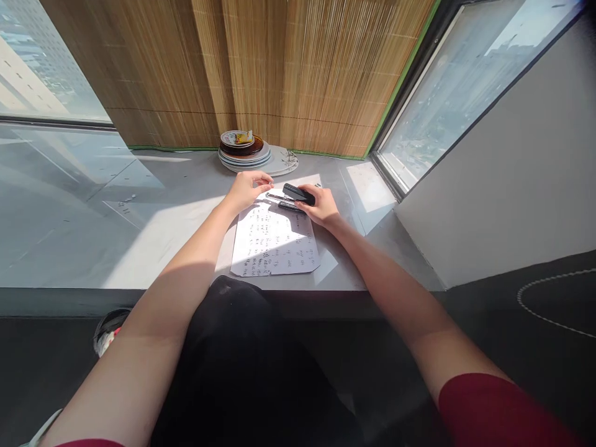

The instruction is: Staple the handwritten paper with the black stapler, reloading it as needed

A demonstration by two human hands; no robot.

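My right hand [322, 205] is wrapped round a black stapler [293, 191], above the far part of a handwritten sheet of paper [274, 245]. The stapler's top is swung up from its base, and a metal part shows between the two. Left of the stapler is my left hand [249, 189], thumb and fingertips brought together at the paper's far edge. Anything between those fingertips is too small to make out. The sheet lies on the pale sill, partly in the shadow of my hands.
A stack of plates [244, 158] stands beyond my hands, with a small yellow packet [242, 138] on top. Behind it hangs a bamboo blind [279, 74]. Windows flank both sides, and a white wall [503, 155] rises at right. Small bits [128, 200] lie on the left sill.
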